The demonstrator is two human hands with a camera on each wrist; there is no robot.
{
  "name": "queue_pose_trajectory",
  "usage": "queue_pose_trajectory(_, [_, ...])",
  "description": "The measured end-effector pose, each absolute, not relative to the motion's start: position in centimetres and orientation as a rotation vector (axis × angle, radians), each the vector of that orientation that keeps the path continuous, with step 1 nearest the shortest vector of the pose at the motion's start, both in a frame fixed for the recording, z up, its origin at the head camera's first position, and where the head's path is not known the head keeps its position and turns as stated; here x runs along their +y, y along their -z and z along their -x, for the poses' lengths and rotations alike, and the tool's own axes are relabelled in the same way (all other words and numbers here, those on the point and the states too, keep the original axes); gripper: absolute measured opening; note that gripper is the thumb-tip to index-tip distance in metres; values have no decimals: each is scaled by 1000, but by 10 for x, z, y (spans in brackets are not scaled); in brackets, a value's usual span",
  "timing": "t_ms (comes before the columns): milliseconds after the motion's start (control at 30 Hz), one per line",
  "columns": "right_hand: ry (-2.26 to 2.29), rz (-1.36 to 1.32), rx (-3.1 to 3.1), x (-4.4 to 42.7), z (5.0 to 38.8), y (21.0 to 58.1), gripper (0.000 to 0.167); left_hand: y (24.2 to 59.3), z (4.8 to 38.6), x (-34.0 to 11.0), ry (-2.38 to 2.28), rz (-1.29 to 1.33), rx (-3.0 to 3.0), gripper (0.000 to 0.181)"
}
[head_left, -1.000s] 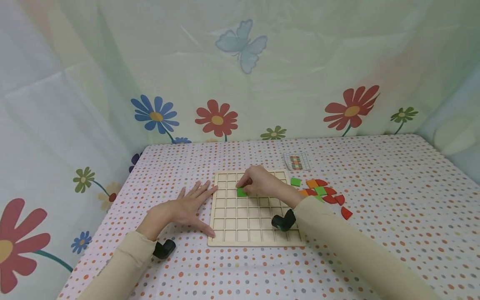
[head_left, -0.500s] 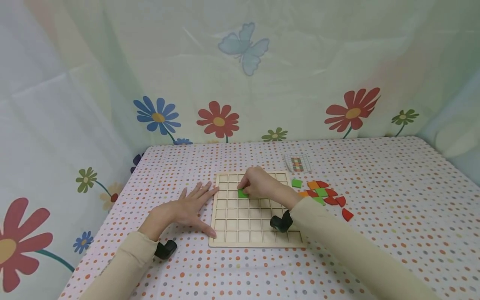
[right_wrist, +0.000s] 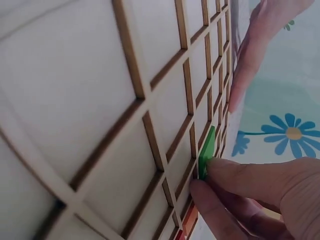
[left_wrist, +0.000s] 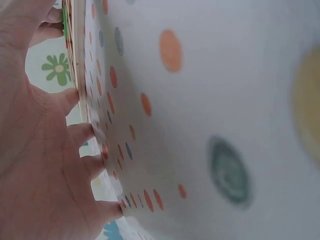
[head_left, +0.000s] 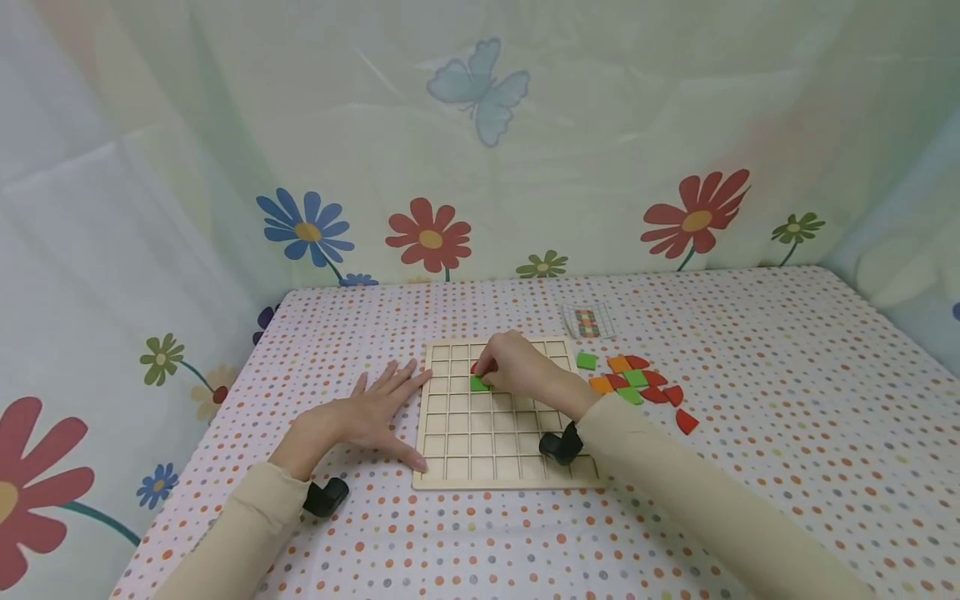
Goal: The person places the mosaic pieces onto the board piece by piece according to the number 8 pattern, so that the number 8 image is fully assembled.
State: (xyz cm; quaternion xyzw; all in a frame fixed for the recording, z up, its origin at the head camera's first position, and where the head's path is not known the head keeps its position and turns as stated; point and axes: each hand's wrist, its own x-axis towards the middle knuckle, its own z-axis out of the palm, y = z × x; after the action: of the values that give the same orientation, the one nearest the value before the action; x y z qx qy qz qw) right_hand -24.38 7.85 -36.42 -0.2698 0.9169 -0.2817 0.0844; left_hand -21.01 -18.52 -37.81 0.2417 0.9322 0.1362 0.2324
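A wooden grid board (head_left: 457, 446) lies on the table. My right hand (head_left: 525, 367) is over its upper part, and its thumb and finger pinch a green square tile (right_wrist: 206, 154), which stands tilted at a cell in the right wrist view. Just beyond that tile a sliver of a red piece (head_left: 473, 367) shows in the head view. An orange piece (right_wrist: 190, 220) sits in the board near the fingers in the right wrist view. My left hand (head_left: 367, 417) rests with spread fingers at the board's left side, thumb and forefinger touching its edge.
Right of the board lie several loose pieces: a green square (head_left: 587, 361), an orange square (head_left: 619, 364), a red quarter-round piece (head_left: 686, 421) and others. A pattern card (head_left: 588, 321) lies behind them. The dotted tablecloth (head_left: 450, 542) runs back to a flowered curtain (head_left: 585, 125).
The green tile has tipped slightly in my right hand, and a red sliver now shows beyond it. My left hand stays at the board's edge. The head view has shifted a little.
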Motion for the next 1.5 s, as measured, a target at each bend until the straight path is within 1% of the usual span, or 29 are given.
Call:
queue_pose_trajectory(200, [890, 860, 2722, 85, 240, 368, 13, 379, 209, -186, -380, -654, 2553, 133])
queue_pose_trajectory(333, [906, 885, 2713, 97, 233, 363, 13, 379, 209, -186, -382, -657, 2557, 133])
queue_pose_trajectory(467, [869, 930, 2734, 118, 223, 353, 8, 380, 209, -187, -377, -650, 2573, 132])
queue_pose_trajectory(600, [788, 963, 2752, 148, 217, 346, 7, 379, 210, -189, -388, -651, 2580, 132])
queue_pose_trajectory(800, [657, 872, 2770, 195, 214, 333, 10, 377, 211, -191, -383, -652, 2591, 131])
queue_pose_trajectory(1000, [626, 740, 2761, 230, 212, 333, 17, 378, 210, -190, -391, -658, 2584, 131])
queue_pose_trajectory(1333, [678, 735, 2770, 244, 207, 349, 25, 381, 210, -187, -373, -663, 2588, 130])
queue_pose_trajectory(1500, [697, 659, 2802, 245, 206, 354, 25, 381, 212, -186, -367, -667, 2590, 130])
